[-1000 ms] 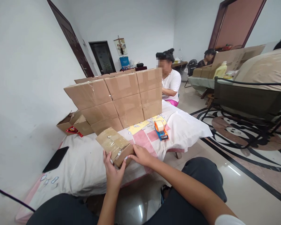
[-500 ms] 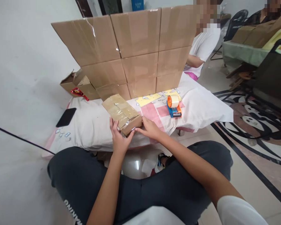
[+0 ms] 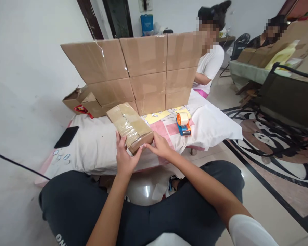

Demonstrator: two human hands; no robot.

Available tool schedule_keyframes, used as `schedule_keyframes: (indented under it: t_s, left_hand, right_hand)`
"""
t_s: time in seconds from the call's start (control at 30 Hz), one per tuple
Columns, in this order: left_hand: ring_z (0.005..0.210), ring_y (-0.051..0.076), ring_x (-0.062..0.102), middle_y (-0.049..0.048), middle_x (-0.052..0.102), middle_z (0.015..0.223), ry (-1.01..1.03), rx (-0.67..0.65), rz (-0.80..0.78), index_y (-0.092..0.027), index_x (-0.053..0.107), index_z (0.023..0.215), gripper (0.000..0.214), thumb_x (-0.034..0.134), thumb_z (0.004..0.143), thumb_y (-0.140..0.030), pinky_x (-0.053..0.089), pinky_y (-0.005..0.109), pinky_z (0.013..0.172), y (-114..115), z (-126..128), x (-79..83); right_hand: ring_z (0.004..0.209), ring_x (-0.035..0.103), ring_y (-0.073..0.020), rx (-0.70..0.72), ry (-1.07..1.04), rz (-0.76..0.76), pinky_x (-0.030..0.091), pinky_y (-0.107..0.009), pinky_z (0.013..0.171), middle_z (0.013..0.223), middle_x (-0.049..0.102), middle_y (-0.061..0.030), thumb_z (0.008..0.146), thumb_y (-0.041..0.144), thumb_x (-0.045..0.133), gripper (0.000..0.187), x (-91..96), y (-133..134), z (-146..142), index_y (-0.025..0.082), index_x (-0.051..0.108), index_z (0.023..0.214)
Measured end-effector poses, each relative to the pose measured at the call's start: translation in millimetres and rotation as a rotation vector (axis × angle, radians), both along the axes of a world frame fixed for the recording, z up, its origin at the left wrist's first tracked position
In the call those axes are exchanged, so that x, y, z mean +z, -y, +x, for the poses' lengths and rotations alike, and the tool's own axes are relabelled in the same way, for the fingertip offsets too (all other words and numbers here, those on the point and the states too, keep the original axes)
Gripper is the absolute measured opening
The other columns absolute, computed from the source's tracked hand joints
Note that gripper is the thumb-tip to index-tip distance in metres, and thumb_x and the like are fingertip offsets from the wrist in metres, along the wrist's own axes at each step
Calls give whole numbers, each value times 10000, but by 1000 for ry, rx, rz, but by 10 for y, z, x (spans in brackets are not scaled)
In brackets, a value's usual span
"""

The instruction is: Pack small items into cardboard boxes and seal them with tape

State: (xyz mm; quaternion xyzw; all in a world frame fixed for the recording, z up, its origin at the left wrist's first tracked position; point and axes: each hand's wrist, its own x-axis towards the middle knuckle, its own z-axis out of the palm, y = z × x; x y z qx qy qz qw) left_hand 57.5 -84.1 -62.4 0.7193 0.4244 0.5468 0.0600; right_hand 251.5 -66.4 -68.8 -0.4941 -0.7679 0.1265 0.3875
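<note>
A small cardboard box (image 3: pixel 130 123) with clear tape across its top lies tilted at the near side of the cloth-covered table (image 3: pixel 92 150). My left hand (image 3: pixel 125 155) grips its near left corner, the thumb along the near end. At the near right corner, my right hand (image 3: pixel 160 145) holds the same box, its thumb meeting the left thumb on the end face. To the right stands an orange and blue tape dispenser (image 3: pixel 183 123) with a roll of tape, apart from both hands.
Stacked cardboard boxes (image 3: pixel 149 73) form a wall behind the small box. At left lie an open carton (image 3: pixel 88 102), a red packet (image 3: pixel 82 110) and a black phone-like slab (image 3: pixel 66 136). A person in a white shirt (image 3: pixel 214 59) sits behind the stack; another person (image 3: pixel 259 39) is farther right.
The view has tilted up and shifted slightly, so the scene sits lower and the back of the room shows more. Both hands keep their hold on the small box.
</note>
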Motion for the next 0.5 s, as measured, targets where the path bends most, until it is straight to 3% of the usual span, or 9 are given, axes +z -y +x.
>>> schedule_keyframes:
  t_s: [0.13, 0.27, 0.37, 0.5]
  left_hand:
    - [1549, 306, 173, 181, 123, 1673, 0, -102, 123, -256, 264, 1492, 880, 790, 800, -392, 466, 459, 1121, -100, 494, 603]
    - [1558, 296, 135, 154, 105, 1676, -34, -320, 254, -253, 250, 1492, 784, 702, 875, -423, 329, 519, 1209, -273, 1512, 1108]
    - [1561, 272, 122, 116, 72, 1688, -40, -528, 212, -261, 220, 1496, 757, 659, 901, -423, 272, 482, 1236, -415, 2416, 1194]
    - [1556, 231, 168, 129, 99, 1686, -13, -715, -15, -257, 208, 1491, 848, 737, 829, -291, 262, 393, 1242, -636, 3375, 941]
  right_hand:
    - [832, 559, -210, -130, -197, 217, 461, -326, 711, 943, 564, -55, 924, 530, 595, 381, 408, 44, 398, 187, 493, 1057]
    - [823, 542, -198, -398, -357, 434, 468, -338, 745, 917, 568, -43, 893, 515, 633, 370, 755, 185, 1235, 194, 524, 1041]
    - [810, 554, -194, -590, -411, 476, 474, -350, 761, 905, 598, -45, 839, 510, 683, 395, 825, 355, 2009, 186, 551, 1023]
    - [775, 576, -187, -867, -454, 335, 483, -350, 741, 940, 653, -51, 724, 515, 758, 489, 601, 463, 2824, 187, 586, 1043]
